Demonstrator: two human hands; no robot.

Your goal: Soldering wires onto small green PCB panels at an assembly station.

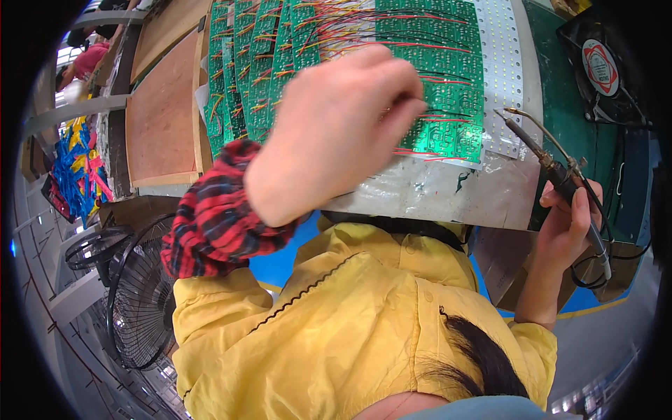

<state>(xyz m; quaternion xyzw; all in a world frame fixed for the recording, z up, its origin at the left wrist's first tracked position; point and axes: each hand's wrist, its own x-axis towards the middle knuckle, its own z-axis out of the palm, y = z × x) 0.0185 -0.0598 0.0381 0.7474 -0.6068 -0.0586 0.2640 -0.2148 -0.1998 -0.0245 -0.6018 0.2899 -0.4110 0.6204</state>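
My left hand (343,126) hovers over a sheet of green circuit boards (451,91), its thumb and fingers pinched together. Whatever the fingertips hold, if anything, is too small and hidden to make out. Red and black wires (434,45) lie in rows across that sheet. Over the right part of the bench, my right hand (570,217) grips a soldering iron (558,175). A thin curved metal tube runs alongside the iron, and its tip points up and left towards a white panel with rows of small dots (500,77), apart from the boards.
Overlapping green board strips (241,63) with red and yellow wires lie on the left. Beside them are wooden-framed trays (164,112). A small black fan (602,66) stands at the far right. Below left are a floor fan (143,301) and colourful bundles (77,164). Someone in pink (91,59) is farther off.
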